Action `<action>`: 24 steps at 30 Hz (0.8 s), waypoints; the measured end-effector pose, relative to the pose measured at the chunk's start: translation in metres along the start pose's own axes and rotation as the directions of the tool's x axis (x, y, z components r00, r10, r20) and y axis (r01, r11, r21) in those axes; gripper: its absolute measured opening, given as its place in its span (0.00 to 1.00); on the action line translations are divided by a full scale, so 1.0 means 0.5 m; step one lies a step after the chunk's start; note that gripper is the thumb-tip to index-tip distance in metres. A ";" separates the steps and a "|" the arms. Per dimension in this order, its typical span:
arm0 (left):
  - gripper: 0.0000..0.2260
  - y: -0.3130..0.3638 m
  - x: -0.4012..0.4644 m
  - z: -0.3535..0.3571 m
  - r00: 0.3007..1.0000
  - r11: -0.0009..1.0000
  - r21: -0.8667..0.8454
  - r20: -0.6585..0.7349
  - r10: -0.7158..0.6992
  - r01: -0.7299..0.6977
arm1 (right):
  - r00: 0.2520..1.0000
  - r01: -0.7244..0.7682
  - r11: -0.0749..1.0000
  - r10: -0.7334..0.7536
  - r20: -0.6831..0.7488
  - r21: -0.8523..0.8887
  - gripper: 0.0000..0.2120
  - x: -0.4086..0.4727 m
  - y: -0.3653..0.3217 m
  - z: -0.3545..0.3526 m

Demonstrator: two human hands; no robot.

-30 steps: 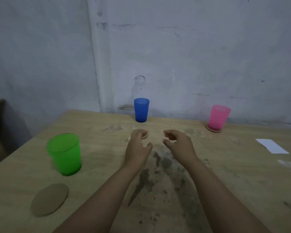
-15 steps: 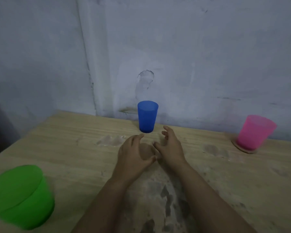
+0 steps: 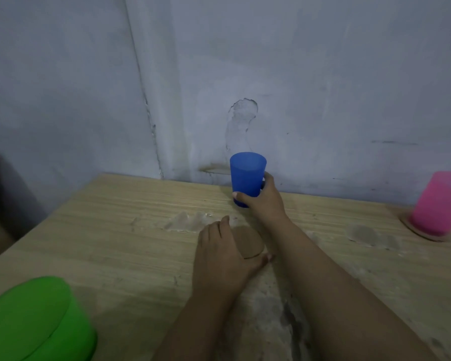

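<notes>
At frame centre, our right hand [image 3: 264, 201] is gripping the blue cup [image 3: 248, 175] (upright); just below, our left hand [image 3: 224, 259] is pinching the brown coaster [image 3: 248, 242].

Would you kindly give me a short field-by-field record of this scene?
right hand: grips upright blue cup near the wall
left hand: holds round coaster lying on the wooden table
pink cup: far right, standing on second coaster
green cup: near left corner

Green cup [image 3: 34, 321] off bottom-left corner, pink cup [image 3: 438, 204] off right edge, coaster [image 3: 248, 242] half under left hand [image 3: 221, 261].
</notes>
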State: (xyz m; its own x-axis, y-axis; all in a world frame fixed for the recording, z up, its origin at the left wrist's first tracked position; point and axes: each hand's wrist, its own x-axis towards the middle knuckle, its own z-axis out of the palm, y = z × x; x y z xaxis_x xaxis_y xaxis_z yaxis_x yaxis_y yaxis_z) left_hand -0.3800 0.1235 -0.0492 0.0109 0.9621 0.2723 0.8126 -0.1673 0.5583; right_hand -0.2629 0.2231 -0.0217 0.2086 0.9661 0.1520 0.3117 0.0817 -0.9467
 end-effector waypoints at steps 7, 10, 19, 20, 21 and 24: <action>0.44 0.010 0.012 -0.009 0.999 0.996 -0.093 -0.036 0.003 -0.006 | 0.999 0.010 0.999 -0.008 -0.034 0.042 0.30 -0.042 0.002 -0.048; 0.44 0.030 0.028 -0.005 0.998 0.989 -0.139 -0.042 0.046 -0.051 | 0.995 -0.009 0.996 0.017 -0.097 0.086 0.29 -0.070 0.012 -0.094; 0.44 0.118 0.083 0.065 0.985 0.949 -0.275 0.031 0.170 -0.155 | 0.955 -0.036 0.999 0.039 -0.294 0.016 0.29 -0.128 0.065 -0.277; 0.44 0.128 0.090 0.075 0.984 0.947 -0.283 0.044 0.173 -0.154 | 0.952 -0.036 0.999 0.035 -0.304 0.003 0.29 -0.128 0.068 -0.291; 0.44 0.140 0.096 0.086 0.983 0.944 -0.292 0.056 0.175 -0.152 | 0.949 -0.033 0.999 0.028 -0.315 -0.011 0.29 -0.127 0.072 -0.305; 0.44 0.160 0.116 0.111 0.980 0.940 -0.308 0.084 0.182 -0.149 | 0.935 -0.026 1.000 0.020 -0.353 -0.014 0.29 -0.128 0.082 -0.330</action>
State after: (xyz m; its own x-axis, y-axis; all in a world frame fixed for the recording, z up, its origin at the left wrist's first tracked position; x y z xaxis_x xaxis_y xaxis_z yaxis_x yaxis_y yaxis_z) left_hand -0.2820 0.1781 -0.0321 0.2076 0.9300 0.3032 0.5822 -0.3665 0.7257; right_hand -0.1107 0.1243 -0.0234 0.5286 0.8188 0.2239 0.3190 0.0528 -0.9463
